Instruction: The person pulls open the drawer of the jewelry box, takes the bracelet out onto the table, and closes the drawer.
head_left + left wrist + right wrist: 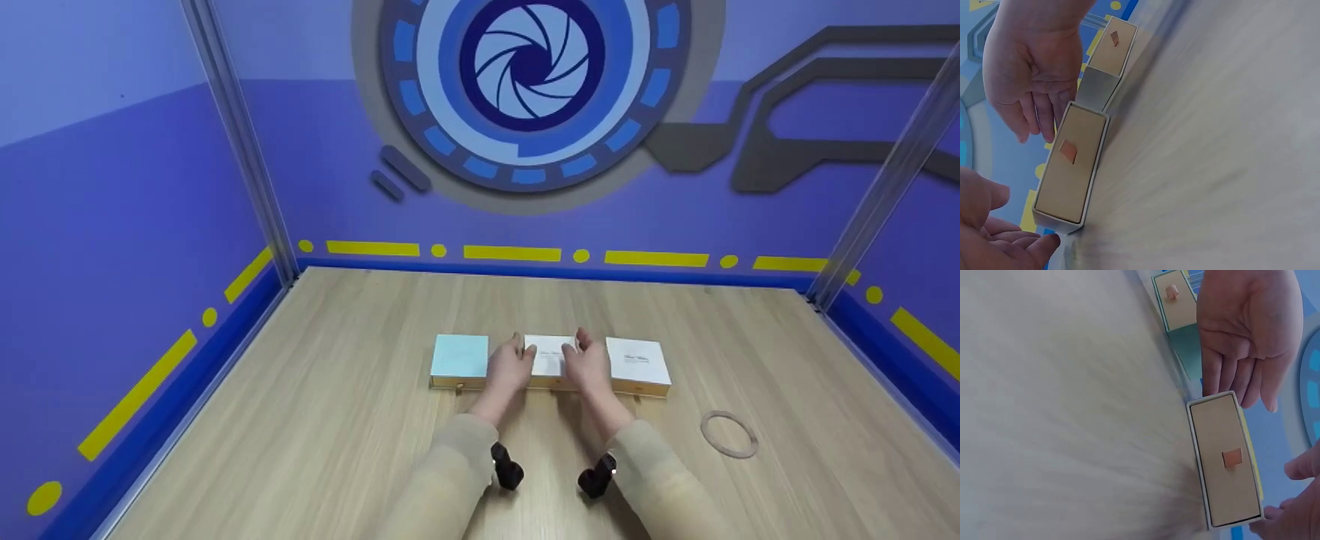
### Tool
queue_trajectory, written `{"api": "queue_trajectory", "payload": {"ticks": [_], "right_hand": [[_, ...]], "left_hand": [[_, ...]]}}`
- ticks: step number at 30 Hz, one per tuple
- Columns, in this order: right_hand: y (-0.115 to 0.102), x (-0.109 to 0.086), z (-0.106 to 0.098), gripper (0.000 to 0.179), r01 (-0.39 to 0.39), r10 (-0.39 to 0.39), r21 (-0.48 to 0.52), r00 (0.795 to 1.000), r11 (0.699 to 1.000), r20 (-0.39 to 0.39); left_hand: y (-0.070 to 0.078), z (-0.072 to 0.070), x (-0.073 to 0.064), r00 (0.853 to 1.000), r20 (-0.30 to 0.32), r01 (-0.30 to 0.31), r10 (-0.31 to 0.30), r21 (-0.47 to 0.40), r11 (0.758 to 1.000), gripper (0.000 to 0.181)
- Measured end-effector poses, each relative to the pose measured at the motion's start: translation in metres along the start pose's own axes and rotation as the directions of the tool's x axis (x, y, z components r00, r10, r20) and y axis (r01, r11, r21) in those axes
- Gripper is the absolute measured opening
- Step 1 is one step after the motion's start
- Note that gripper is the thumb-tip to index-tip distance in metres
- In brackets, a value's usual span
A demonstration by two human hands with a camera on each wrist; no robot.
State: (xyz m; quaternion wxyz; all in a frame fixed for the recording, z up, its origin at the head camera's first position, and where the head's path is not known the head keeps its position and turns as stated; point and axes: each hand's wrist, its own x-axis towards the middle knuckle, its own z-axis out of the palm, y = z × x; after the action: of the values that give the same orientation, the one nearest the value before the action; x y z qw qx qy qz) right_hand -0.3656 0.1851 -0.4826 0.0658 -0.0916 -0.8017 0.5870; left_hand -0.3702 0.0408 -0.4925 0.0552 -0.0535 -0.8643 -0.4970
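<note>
Looks like two-sided steadying

Left hand and right hand, fingers loosely extended, flank the row's middle white rectangular cardboard-looking box, probably keeping it straight, can't tell how firmly; matching pale-teal box and right-hand white box sit either side

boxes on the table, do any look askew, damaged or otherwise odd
Nothing looks damaged or spilled: the turquoise box, middle white box and right white box stand in a row. The only stray thing is a ring, lying apart beyond the row's right end.
</note>
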Motion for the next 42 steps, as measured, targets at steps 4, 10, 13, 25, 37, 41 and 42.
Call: {"api": "queue_trajectory", "payload": {"ticks": [4,10,13,25,37,41,42], "right_hand": [[0.008,-0.001,0.000,0.060,-0.006,0.006,-0.010,0.999,1.000,0.044],[0.016,-0.003,-0.002,0.064,-0.049,0.048,0.011,0.997,0.999,0.058],[0.019,-0.005,-0.004,0.063,-0.064,0.061,0.036,0.996,0.997,0.064],[0.027,-0.011,-0.005,0.057,-0.055,0.047,0.109,0.996,0.993,0.077],[0.027,-0.024,-0.007,0.057,-0.048,0.035,0.120,0.994,0.992,0.104],[0.027,-0.030,-0.009,0.056,-0.039,0.025,0.121,0.993,0.992,0.112],[0.027,-0.032,-0.010,0.056,-0.041,0.027,0.122,0.993,0.992,0.117]], "left_hand": [[-0.004,0.003,-0.002,1.000,0.016,0.005,-0.005,-0.006,1.000,0.049],[-0.010,0.004,-0.001,0.998,0.065,0.024,-0.022,-0.040,0.999,0.051],[-0.011,0.004,-0.002,0.995,0.098,0.042,-0.036,-0.057,0.997,0.051],[-0.013,0.003,-0.008,0.989,0.141,0.052,-0.039,-0.090,0.995,0.051],[-0.013,-0.005,-0.020,0.982,0.190,0.032,-0.016,-0.081,0.996,0.055],[-0.013,-0.008,-0.026,0.978,0.206,0.030,-0.015,-0.072,0.997,0.057],[-0.012,-0.009,-0.028,0.977,0.210,0.033,-0.018,-0.072,0.997,0.057]]}}
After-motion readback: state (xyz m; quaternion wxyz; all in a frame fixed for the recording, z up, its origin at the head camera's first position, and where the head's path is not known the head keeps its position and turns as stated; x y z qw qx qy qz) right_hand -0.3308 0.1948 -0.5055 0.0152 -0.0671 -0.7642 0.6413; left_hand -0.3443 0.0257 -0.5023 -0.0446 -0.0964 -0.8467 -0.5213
